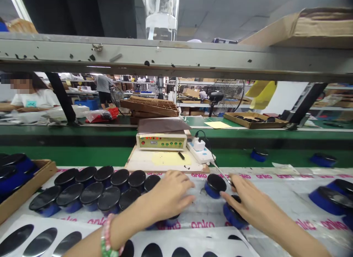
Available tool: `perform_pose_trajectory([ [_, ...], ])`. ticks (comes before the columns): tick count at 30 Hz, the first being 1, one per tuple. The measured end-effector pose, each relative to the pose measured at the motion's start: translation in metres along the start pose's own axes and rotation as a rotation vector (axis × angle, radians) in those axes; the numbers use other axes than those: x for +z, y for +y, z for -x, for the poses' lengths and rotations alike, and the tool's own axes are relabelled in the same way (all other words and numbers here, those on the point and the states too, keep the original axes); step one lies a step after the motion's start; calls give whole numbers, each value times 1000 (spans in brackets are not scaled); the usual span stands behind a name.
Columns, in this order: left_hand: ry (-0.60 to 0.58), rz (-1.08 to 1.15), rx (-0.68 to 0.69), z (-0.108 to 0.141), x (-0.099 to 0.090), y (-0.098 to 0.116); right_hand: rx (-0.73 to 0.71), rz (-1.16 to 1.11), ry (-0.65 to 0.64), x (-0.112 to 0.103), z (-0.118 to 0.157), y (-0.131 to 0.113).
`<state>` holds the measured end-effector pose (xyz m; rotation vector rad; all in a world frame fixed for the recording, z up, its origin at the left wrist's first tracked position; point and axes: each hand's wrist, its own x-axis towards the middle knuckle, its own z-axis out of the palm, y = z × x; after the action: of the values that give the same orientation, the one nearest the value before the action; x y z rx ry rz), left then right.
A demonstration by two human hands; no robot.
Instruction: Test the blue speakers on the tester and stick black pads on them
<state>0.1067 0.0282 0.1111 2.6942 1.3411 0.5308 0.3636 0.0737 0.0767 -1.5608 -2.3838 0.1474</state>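
Note:
My left hand (173, 192), with a beaded bracelet (108, 236) on the wrist, is over the bench with its fingers apart and loosely bent. It holds nothing visible. Left of it stand two rows of round blue parts with glossy black tops (92, 194); my forearm hides some of them. My right hand (244, 194) is closed around a slim item with a dark end and a pale, thin length (224, 175); its kind is unclear. Beside its fingertips is one black-topped blue part (215, 186), and another blue part (234, 214) lies partly under the hand.
White sheets with black ovals (41, 242) lie in front. A control box (161, 141) and a power strip (200, 152) stand behind. A carton of blue parts (41, 172) is at left, and more blue parts (331, 200) at right. A shelf beam (193, 56) crosses overhead.

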Motion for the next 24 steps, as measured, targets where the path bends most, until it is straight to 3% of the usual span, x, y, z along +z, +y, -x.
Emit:
perform_pose_trajectory([
  [4, -14, 4, 33, -12, 4, 18, -165, -46, -44, 7, -34, -15],
  [8, 9, 21, -38, -10, 3, 17, -225, -95, -91, 15, -53, -17],
  [17, -11, 74, -108, -5, 7, 2, -152, -169, -99, 9, -38, -13],
  [20, 10, 125, -121, -5, 9, 5, -175, -235, -98, -5, -31, -24],
  [24, 79, 413, -125, -9, 15, 10, -254, -465, -79, -21, -17, -48],
])
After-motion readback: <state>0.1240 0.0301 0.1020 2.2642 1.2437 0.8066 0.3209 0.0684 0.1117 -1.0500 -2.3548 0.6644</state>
